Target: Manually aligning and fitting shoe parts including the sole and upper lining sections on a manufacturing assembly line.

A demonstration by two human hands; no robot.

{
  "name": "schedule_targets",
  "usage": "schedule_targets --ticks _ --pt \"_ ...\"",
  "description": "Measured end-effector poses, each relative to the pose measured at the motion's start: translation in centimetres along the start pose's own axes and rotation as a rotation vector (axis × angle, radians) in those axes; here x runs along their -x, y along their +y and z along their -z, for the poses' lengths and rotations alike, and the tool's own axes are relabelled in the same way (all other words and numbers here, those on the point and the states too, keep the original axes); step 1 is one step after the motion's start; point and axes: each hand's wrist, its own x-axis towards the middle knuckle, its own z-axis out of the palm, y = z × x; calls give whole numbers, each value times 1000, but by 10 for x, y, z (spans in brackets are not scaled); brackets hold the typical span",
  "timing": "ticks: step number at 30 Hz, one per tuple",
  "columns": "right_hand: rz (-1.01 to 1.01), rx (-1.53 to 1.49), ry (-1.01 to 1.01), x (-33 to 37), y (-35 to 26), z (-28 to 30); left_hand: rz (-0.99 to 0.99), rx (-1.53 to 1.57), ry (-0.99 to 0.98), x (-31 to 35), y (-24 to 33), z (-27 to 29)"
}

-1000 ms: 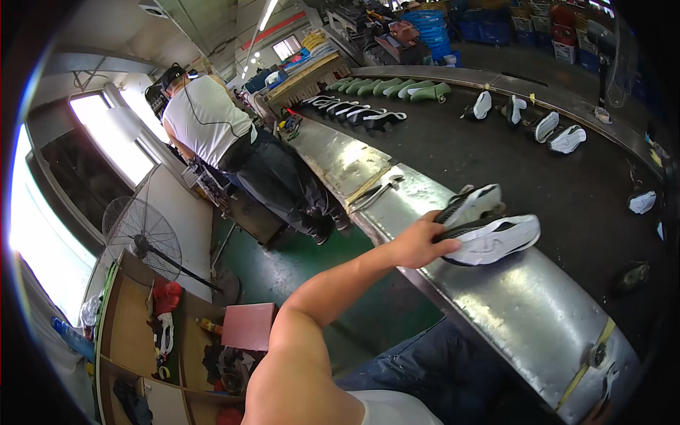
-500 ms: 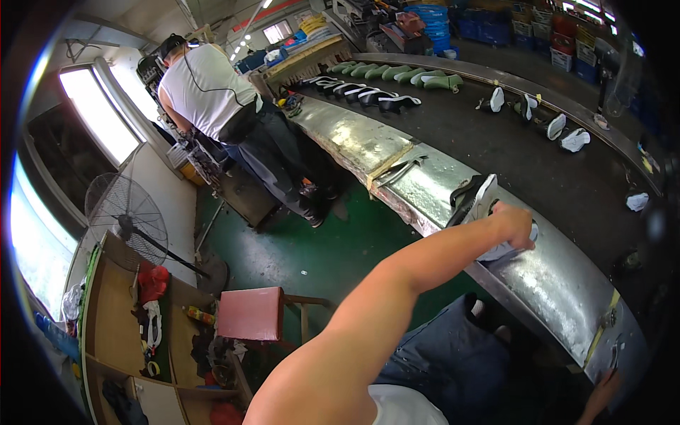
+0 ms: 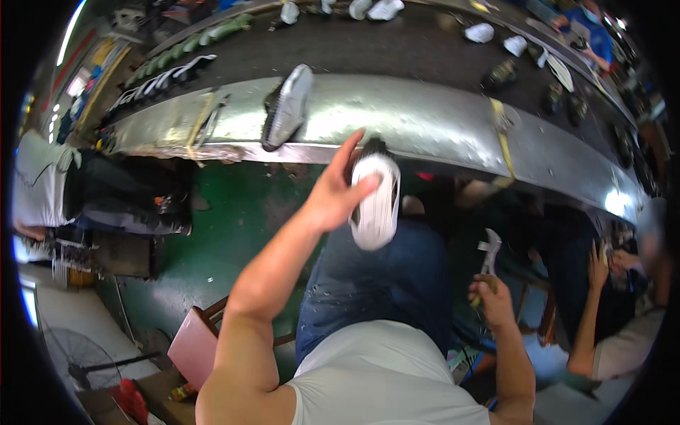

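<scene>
My left hand (image 3: 331, 191) is closed on a white shoe (image 3: 375, 223) with a dark opening, its thumb lying across the top. The shoe hangs above my lap, just off the front edge of the metal ledge (image 3: 425, 113). Lower on the right, my right hand (image 3: 492, 297) grips a pair of pincers (image 3: 490, 251) with a curved silver head pointing up. A grey and black shoe (image 3: 288, 106) rests tilted on the ledge, left of the shoe I hold.
Beyond the ledge runs a dark conveyor belt (image 3: 397, 46) carrying several shoes. One person (image 3: 106, 184) stands at the left; another (image 3: 630, 304) works close on my right. A pink stool (image 3: 193, 343) is at lower left. Across the belt is a person in blue (image 3: 591, 35).
My view has swung to the right. My left hand has lifted a shoe off the ledge and brought it toward me; the other shoe stays there. My right hand with the pincers has come fully into view.
</scene>
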Motion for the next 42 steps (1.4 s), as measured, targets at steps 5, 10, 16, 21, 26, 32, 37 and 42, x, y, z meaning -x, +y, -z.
schedule_targets --ticks 5,10,16,21,26,32,37,42 --pt "-7 196 -174 40 -4 -43 289 67 -118 98 -101 -54" --pt "-23 365 -406 33 -13 -67 430 35 -262 110 -101 -54" --pt "-73 130 -515 9 0 -87 302 -374 -322 108 -97 -55" --pt "-243 164 -624 -6 -25 -87 289 -203 -230 113 -117 -67" --pt "-409 185 -591 -38 -32 -85 359 -266 -177 98 -120 -71" --pt "346 795 -270 -77 40 -106 361 15 -161 82 -172 -43" --pt "355 752 -177 -70 40 -105 423 241 -495 59 -158 -17" --pt "318 768 -223 -53 26 -97 498 151 -361 72 -156 -47"
